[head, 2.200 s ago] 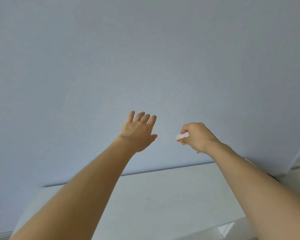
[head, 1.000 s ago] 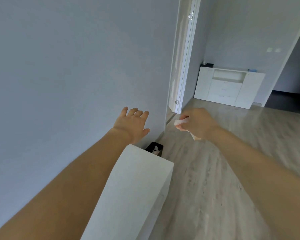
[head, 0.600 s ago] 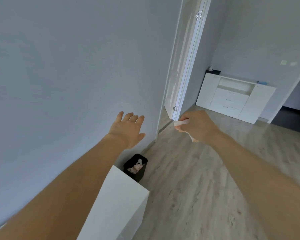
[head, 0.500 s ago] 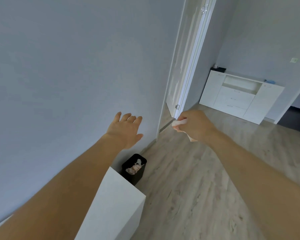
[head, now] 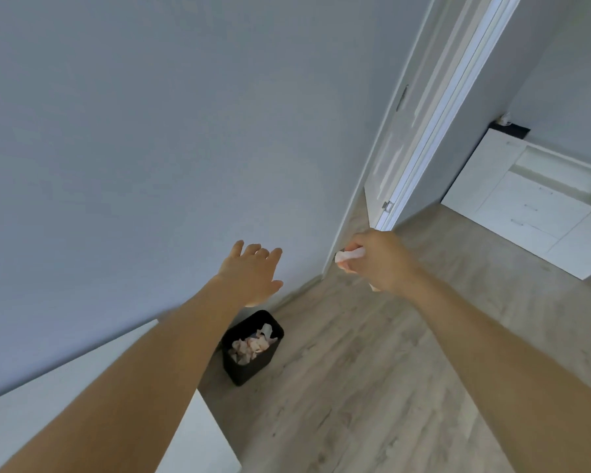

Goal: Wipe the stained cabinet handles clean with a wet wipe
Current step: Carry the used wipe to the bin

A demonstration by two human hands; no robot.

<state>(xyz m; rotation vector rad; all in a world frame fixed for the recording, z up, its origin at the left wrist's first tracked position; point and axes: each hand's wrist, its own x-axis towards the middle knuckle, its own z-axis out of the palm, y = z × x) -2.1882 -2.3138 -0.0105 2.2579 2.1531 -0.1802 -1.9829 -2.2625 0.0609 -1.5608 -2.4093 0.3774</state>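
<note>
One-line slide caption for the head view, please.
Right hand grips a crumpled wipe, left hand open, above a black bin holding crumpled tissues by the wall.

A crumpled white wet wipe sits bunched just right of frame centre — one end pokes out leftward, a scrap showing lower down — raised well above the floor.

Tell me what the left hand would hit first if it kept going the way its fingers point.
Most likely the grey wall. The left hand is open, fingers pointing up and forward at it, with nothing visible between. How far off the wall is cannot be judged from this one view.
</note>
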